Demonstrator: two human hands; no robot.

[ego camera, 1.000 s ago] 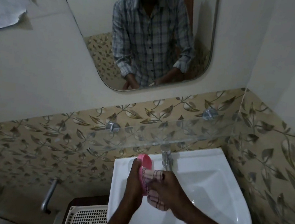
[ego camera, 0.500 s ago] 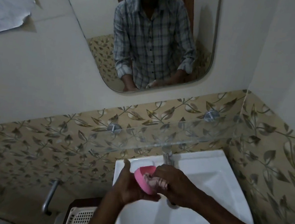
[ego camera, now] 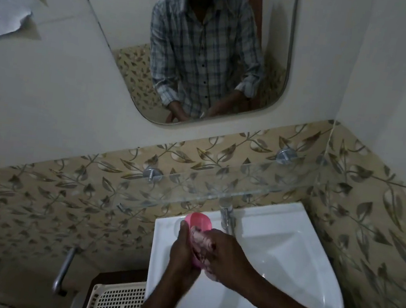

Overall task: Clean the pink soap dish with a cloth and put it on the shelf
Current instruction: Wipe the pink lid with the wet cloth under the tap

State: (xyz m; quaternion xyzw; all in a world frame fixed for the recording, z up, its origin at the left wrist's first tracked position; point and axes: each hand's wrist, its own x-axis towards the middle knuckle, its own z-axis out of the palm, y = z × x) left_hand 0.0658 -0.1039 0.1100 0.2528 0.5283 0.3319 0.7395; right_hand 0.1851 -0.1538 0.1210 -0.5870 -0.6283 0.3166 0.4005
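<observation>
Over the white sink (ego camera: pixel 286 256) I hold the pink soap dish (ego camera: pixel 200 221) upright in my left hand (ego camera: pixel 182 251), fingers wrapped around its lower part. My right hand (ego camera: pixel 225 254) presses a checked cloth (ego camera: pixel 201 243) against the dish's inner face, and the cloth hangs down below the dish. The glass shelf (ego camera: pixel 218 186) runs along the leaf-patterned tiles just above the sink, with nothing on it.
A chrome tap (ego camera: pixel 226 214) stands at the sink's back edge, right beside the dish. A mirror (ego camera: pixel 209 52) hangs above the shelf. A white perforated basket (ego camera: pixel 117 302) sits left of the sink, with a metal handle (ego camera: pixel 63 272) further left.
The dish has gone from tilted flat half a second ago to upright again. My right hand has slid the cloth down along its face.
</observation>
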